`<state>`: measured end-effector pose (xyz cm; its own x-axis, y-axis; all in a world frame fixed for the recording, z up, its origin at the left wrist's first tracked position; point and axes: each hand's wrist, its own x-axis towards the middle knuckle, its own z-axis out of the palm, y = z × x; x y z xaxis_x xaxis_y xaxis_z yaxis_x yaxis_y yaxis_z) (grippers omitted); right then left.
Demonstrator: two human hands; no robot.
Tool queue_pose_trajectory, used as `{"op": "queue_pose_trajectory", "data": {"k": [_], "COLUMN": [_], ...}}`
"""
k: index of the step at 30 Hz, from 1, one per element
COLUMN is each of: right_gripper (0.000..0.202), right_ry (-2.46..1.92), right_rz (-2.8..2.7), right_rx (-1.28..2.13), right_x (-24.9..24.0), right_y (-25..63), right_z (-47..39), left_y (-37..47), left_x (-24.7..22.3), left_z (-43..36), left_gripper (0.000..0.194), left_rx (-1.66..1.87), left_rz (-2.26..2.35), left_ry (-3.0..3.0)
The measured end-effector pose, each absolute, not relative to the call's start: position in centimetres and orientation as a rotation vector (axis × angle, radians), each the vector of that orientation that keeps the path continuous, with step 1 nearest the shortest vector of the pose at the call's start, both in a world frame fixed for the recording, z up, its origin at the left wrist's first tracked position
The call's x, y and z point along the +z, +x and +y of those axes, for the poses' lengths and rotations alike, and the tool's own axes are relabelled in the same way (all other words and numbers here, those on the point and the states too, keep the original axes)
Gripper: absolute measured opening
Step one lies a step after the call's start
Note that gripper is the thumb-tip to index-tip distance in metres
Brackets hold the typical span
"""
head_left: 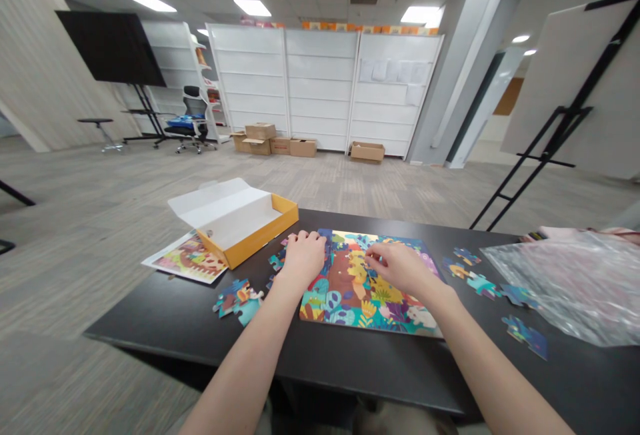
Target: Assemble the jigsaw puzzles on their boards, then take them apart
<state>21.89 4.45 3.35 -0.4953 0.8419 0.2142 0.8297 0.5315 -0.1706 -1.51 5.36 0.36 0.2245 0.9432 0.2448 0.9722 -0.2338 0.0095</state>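
Note:
A colourful jigsaw puzzle (350,318) lies flat on the black table (200,338), largely assembled. My left hand (306,256) rests at its left edge, fingers bent and spread over the border and the pieces beside it. Over the upper middle of the picture is my right hand (395,263), its thumb and fingertips drawn together; whatever they hold, if anything, is too small to make out. Loose puzzle pieces (240,298) lie left of my left forearm. More loose pieces (483,284) are scattered to the right of the puzzle.
An open yellow box (263,235) with a white lid stands at the table's back left, partly over a printed picture sheet (187,258). Clear plastic wrapping (580,282) covers the right side. Beyond the table are an easel stand, cardboard boxes and an office chair.

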Motion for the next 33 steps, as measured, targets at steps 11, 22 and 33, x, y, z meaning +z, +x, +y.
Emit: {"op": "queue_pose_trajectory", "data": {"k": [11, 22, 33], "right_gripper": [0.024, 0.022, 0.022], "right_ry": [-1.394, -1.407, -1.430], "right_rz": [-2.536, -2.523, -2.523], "right_rx": [0.044, 0.103, 0.131], "right_x": [2.8, 2.7, 2.7], "right_y": [21.7, 21.8, 21.9], "right_z": [4.7, 4.7, 4.8], "left_y": [-1.3, -1.6, -5.4], "left_x": [-0.4, -0.9, 0.7], "left_z": [5.3, 5.4, 5.4], "left_gripper": [0.038, 0.037, 0.036], "left_rx": [-0.241, -0.358, -0.587], "left_rz": [-1.807, -1.779, -1.940], "left_ry": [-2.354, -2.459, -2.406]}}
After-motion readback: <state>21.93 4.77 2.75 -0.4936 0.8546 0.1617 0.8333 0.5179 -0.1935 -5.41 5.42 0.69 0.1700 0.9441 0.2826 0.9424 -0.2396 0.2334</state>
